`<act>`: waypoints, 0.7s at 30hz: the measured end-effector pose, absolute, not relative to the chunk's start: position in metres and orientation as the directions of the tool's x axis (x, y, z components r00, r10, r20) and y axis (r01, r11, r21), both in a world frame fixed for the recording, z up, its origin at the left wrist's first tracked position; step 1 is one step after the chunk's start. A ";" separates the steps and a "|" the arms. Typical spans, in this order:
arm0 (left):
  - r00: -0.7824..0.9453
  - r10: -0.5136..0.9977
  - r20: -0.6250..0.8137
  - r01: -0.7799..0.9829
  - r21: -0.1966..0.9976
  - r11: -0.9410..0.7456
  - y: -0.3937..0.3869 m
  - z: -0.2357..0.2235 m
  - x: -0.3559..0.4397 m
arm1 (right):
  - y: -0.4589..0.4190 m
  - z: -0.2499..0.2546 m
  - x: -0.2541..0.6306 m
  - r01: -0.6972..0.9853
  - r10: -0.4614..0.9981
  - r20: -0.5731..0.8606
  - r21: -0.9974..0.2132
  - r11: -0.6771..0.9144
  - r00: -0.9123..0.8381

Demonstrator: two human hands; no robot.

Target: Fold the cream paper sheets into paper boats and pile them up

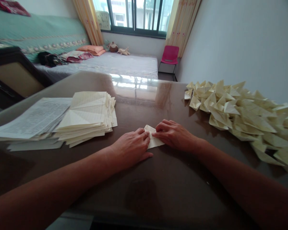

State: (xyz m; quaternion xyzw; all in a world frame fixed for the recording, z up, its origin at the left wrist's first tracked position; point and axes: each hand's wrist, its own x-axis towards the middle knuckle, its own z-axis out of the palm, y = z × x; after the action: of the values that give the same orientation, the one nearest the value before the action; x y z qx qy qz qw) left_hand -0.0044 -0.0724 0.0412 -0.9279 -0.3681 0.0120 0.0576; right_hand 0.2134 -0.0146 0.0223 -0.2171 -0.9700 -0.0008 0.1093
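A small piece of folded cream paper (156, 142) lies on the table, its tip pointing away from me. My left hand (131, 147) presses on its left side, fingers bent over the paper and thumb stretched out on the tabletop. From the right, my right hand (176, 134) has curled fingers closed on the paper's upper right part. Both hands cover portions of the sheet, so its full shape is hidden. To the left sits a stack of creased cream lined paper (86, 110). A big heap of folded paper pieces (240, 108) spreads along the right side.
Printed white sheets (40, 115) lie partly under the cream stack. The brown table (134, 111) has a glossy top. Beyond it are a bed (129, 65), a pink chair (170, 55) and a window (134, 16). A dark wooden cabinet (16, 73) stands at left.
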 end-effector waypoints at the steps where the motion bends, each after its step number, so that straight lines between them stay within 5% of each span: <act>1: 0.733 0.680 0.012 0.676 -0.124 -0.727 -0.073 0.041 -0.003 | -0.016 0.023 0.213 0.421 0.422 0.203 -0.052 0.906 -0.884; 6: 0.767 0.641 0.013 0.631 -0.193 -0.751 -0.073 0.033 -0.003 | -0.019 0.029 0.216 0.394 0.406 0.164 -0.101 0.913 -0.899; 11: 0.764 0.644 0.031 0.632 -0.233 -0.739 -0.072 0.029 -0.004 | -0.027 0.035 0.211 0.437 0.431 0.133 0.015 0.899 -0.892; 15: 0.753 0.657 0.045 0.650 -0.208 -0.731 -0.071 0.033 -0.004 | -0.034 0.040 0.205 0.420 0.412 0.084 0.123 0.899 -0.907; 21: 0.744 0.666 0.059 0.667 -0.137 -0.732 -0.072 0.036 -0.005 | -0.033 0.044 0.207 0.409 0.403 0.074 0.107 0.906 -0.912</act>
State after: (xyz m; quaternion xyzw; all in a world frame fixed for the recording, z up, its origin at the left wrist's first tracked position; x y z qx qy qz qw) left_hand -0.0046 -0.0719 0.0363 -0.9307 -0.3580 -0.0031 0.0749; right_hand 0.2066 -0.0333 0.0444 -0.2082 -0.9759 -0.0604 0.0251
